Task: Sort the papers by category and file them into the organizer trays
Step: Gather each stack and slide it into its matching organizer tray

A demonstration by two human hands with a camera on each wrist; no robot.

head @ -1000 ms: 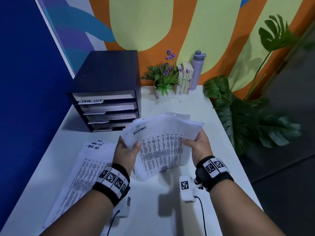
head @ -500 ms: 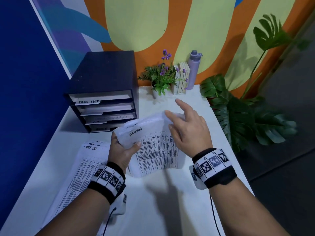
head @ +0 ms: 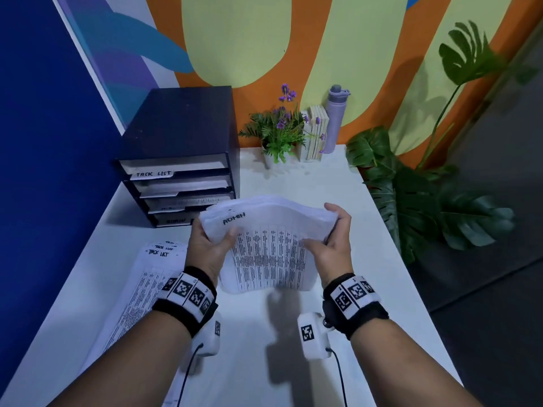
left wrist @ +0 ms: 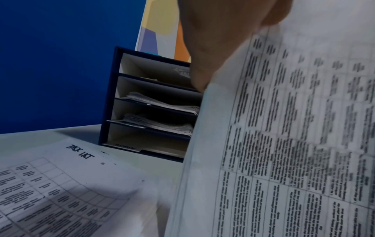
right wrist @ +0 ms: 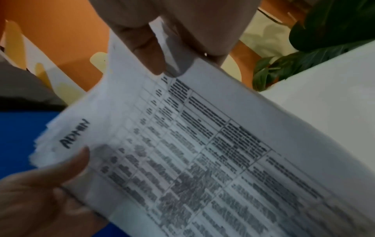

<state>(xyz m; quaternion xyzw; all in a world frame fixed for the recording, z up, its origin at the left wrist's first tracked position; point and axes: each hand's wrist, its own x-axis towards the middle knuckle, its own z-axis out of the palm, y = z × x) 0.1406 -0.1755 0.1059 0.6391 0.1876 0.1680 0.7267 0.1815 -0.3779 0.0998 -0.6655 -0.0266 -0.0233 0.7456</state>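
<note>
A stack of printed sheets marked ADMIN (head: 270,245) hangs above the white table, held by both hands. My left hand (head: 210,245) grips its left edge with the thumb on top, and my right hand (head: 332,245) grips the right edge. In the right wrist view the ADMIN stack (right wrist: 202,152) is pinched between thumb and fingers. The dark blue organizer (head: 179,160) stands just beyond, with four trays; the top one is labelled TASK LIST. In the left wrist view the organizer (left wrist: 150,104) shows papers in its two middle trays. A second pile marked TASK LIST (head: 141,289) lies flat at my left.
A potted purple flower (head: 279,133), a few books (head: 316,133) and a lilac bottle (head: 336,118) stand along the table's (head: 293,362) back edge. Large leafy plants (head: 426,195) fill the floor to the right. A blue wall runs along the left.
My right hand, lifted off with fingers spread half a second ago, has come back down and gripped the stack's right edge. The stack has shifted slightly toward the organizer.
</note>
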